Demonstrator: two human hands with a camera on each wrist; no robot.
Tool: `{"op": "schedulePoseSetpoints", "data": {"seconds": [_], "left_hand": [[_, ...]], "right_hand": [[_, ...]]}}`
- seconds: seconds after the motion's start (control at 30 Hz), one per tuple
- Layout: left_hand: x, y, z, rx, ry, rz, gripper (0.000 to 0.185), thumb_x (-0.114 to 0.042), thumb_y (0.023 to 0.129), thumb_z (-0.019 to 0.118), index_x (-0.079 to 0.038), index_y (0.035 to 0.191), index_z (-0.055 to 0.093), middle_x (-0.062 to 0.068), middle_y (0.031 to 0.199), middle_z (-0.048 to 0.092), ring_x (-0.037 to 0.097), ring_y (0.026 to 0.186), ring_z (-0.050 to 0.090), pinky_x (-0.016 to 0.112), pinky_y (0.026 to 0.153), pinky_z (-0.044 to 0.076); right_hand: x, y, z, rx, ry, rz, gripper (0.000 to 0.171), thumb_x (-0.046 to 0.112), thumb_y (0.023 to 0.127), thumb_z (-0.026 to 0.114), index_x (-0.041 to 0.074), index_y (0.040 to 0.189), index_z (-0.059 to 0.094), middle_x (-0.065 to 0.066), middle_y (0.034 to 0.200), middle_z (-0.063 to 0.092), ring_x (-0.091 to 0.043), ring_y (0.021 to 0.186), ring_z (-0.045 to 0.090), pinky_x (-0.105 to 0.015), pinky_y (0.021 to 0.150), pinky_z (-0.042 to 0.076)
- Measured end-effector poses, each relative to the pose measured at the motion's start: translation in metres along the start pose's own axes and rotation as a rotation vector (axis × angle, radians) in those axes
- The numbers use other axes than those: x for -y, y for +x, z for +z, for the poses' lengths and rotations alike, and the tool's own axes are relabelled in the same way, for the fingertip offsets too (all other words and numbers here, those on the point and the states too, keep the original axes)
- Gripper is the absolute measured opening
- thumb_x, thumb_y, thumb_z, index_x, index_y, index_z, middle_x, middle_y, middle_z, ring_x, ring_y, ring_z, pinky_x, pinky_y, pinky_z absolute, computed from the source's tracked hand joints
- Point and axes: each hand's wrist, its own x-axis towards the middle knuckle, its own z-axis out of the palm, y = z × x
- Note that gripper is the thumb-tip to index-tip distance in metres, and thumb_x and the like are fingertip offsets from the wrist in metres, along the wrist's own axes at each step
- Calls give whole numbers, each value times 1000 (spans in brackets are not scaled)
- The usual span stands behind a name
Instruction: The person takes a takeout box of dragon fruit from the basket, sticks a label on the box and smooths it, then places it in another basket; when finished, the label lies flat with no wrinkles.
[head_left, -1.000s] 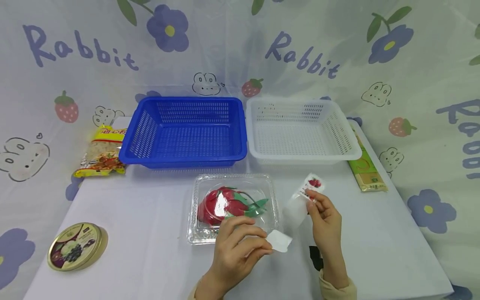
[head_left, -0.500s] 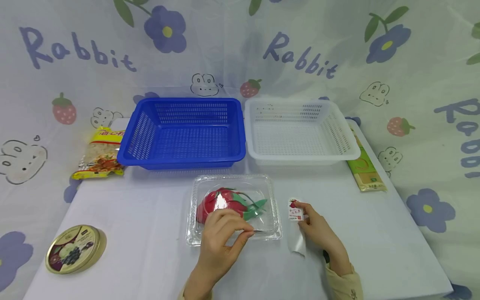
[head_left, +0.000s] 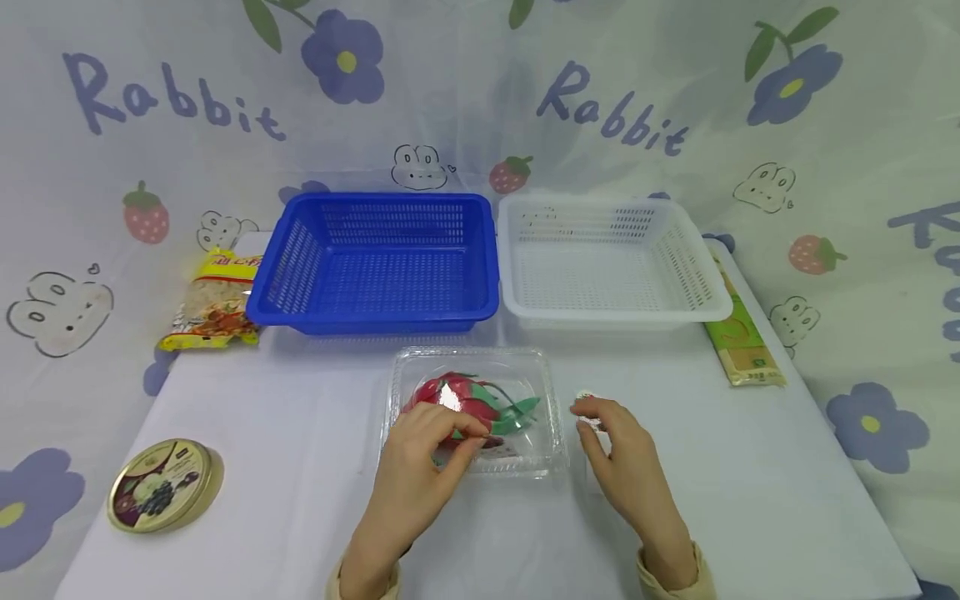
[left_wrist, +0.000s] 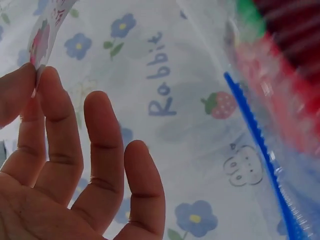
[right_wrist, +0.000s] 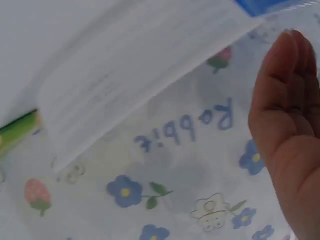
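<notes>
My left hand (head_left: 420,450) pinches a small sticker (left_wrist: 44,42) between thumb and index finger, low over the front of a clear plastic box (head_left: 551,400). The left wrist view shows a red fruit picture on the sticker, and my other fingers loosely bent. Inside the lidded box lies a red dragon fruit (head_left: 430,390) with green leaf tips, partly hidden by my left hand. Just right of the box, my right hand (head_left: 626,462) has thumb and fingers apart over a white strip of stickers (head_left: 603,440) on the table, mostly covered by that hand.
A blue basket (head_left: 375,325) and a white basket (head_left: 615,317) stand side by side at the back. A yellow food bag (head_left: 213,304) is at left, a green packet (head_left: 746,346) at right. A round gold tin (head_left: 161,486) lies front left on the white tablecloth (head_left: 285,467).
The right hand has lowered the sticker strip to the table and let go of it. My left hand, pinching one sticker, has moved left and forward over the box.
</notes>
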Motion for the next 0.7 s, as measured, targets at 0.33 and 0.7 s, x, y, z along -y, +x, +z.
{"op": "schedulePoseSetpoints", "data": {"seconds": [0.33,0.7], "left_hand": [[0,18,-14,65,85,-77,19,-9,74,82,-19,84,70,-11,75,66,4,75,56,22,64,37],[2,25,-13,104,322,8,16,-12,80,77,-20,93,73,-5,90,70,20,91,63,39,77,46]], "right_hand": [[43,8,19,192,358,-266,19,0,91,63,15,103,66,3,105,69,-12,101,65,-27,87,54],[61,20,34,200,295,-118,18,6,94,59,13,105,71,4,102,70,-4,87,60,-20,72,52]]}}
